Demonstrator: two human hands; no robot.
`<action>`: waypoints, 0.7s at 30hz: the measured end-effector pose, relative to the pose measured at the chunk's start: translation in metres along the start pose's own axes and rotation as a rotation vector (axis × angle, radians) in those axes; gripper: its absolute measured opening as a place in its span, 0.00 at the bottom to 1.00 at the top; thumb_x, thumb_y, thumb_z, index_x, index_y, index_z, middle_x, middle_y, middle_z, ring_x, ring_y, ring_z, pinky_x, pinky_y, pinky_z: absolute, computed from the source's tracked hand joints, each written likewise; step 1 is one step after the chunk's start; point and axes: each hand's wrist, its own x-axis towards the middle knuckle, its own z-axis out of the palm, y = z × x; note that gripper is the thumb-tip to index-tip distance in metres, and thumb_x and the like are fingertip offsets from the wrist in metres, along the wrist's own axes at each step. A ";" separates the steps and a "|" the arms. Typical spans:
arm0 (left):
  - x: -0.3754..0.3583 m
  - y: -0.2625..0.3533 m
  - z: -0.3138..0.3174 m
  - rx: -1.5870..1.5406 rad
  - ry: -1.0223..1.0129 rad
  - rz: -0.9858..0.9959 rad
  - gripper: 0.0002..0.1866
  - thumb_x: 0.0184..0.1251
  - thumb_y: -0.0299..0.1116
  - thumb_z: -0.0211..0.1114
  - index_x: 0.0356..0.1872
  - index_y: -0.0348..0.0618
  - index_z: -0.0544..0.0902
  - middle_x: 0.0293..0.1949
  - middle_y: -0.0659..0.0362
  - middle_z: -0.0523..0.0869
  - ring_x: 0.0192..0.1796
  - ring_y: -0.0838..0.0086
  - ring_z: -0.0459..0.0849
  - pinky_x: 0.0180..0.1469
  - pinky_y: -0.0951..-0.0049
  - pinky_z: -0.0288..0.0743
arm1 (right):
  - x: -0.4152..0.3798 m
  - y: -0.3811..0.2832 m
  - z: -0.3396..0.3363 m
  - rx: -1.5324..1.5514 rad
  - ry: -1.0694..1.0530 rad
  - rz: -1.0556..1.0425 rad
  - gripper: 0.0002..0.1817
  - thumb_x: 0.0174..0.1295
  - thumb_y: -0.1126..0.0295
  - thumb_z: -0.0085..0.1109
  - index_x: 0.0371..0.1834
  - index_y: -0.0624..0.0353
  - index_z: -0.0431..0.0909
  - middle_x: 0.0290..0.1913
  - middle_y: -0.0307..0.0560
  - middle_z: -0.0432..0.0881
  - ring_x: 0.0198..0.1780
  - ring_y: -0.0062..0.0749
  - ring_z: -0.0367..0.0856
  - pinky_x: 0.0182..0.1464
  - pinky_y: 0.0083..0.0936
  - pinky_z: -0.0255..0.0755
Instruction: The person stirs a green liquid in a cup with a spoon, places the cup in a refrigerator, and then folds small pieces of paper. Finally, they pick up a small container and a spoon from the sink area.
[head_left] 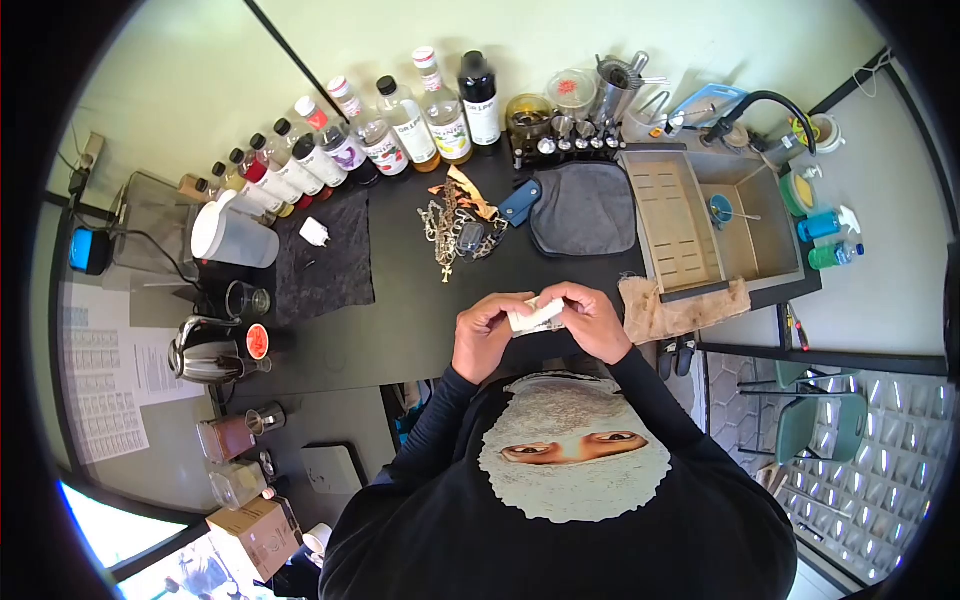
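Note:
Close to the counter's front edge, my left hand (486,335) and my right hand (596,322) meet around a small cream-white piece of folded paper or cloth (538,317). Both sets of fingers are closed on it, thumbs toward its upper edge. Dark marks show along its lower side; its exact kind is too small to make out. Ahead of the hands lie a tangled metal chain (443,235) with a cross, an orange cloth strip (466,192), a blue case (519,203) and a dark grey pouch (583,209).
Syrup bottles (410,130) line the back wall. A sink (745,240) with a tan cloth (685,308) at its front is on the right. A pitcher (235,235), a dark mat (325,255) and a metal kettle (205,350) stand left. A green chair (820,425) is lower right.

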 end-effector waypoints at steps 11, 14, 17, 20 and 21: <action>0.003 0.032 -0.013 -0.001 -0.176 -0.361 0.17 0.87 0.37 0.61 0.64 0.34 0.81 0.58 0.53 0.87 0.56 0.74 0.88 0.54 0.69 0.90 | 0.001 -0.025 0.007 -0.350 -0.032 -0.162 0.15 0.69 0.85 0.55 0.46 0.60 0.91 0.46 0.45 0.92 0.47 0.29 0.91 0.50 0.27 0.81; 0.002 0.028 -0.007 0.040 -0.090 -0.226 0.15 0.87 0.35 0.61 0.60 0.33 0.83 0.47 0.55 0.90 0.45 0.78 0.89 0.45 0.74 0.91 | 0.001 -0.024 0.005 -0.373 -0.067 -0.210 0.15 0.73 0.83 0.55 0.53 0.59 0.89 0.48 0.42 0.92 0.46 0.27 0.90 0.50 0.26 0.81; 0.000 0.026 -0.003 0.109 -0.041 -0.178 0.13 0.86 0.34 0.62 0.57 0.32 0.84 0.42 0.56 0.91 0.41 0.78 0.90 0.43 0.74 0.91 | -0.005 -0.031 0.007 -0.063 -0.068 0.065 0.13 0.80 0.76 0.55 0.61 0.61 0.85 0.48 0.41 0.90 0.45 0.24 0.88 0.46 0.23 0.82; 0.001 0.022 0.002 0.165 -0.009 -0.111 0.12 0.86 0.33 0.62 0.54 0.33 0.84 0.40 0.55 0.92 0.37 0.76 0.91 0.40 0.74 0.89 | -0.007 -0.039 0.011 -0.009 -0.032 0.207 0.17 0.83 0.64 0.56 0.66 0.62 0.80 0.48 0.41 0.88 0.45 0.20 0.86 0.42 0.20 0.81; 0.002 0.022 0.003 0.218 -0.004 -0.062 0.11 0.85 0.32 0.62 0.53 0.34 0.84 0.40 0.53 0.92 0.35 0.74 0.91 0.39 0.73 0.88 | -0.008 -0.036 0.011 -0.009 -0.027 0.208 0.17 0.83 0.64 0.56 0.66 0.62 0.80 0.48 0.41 0.88 0.45 0.20 0.86 0.42 0.20 0.81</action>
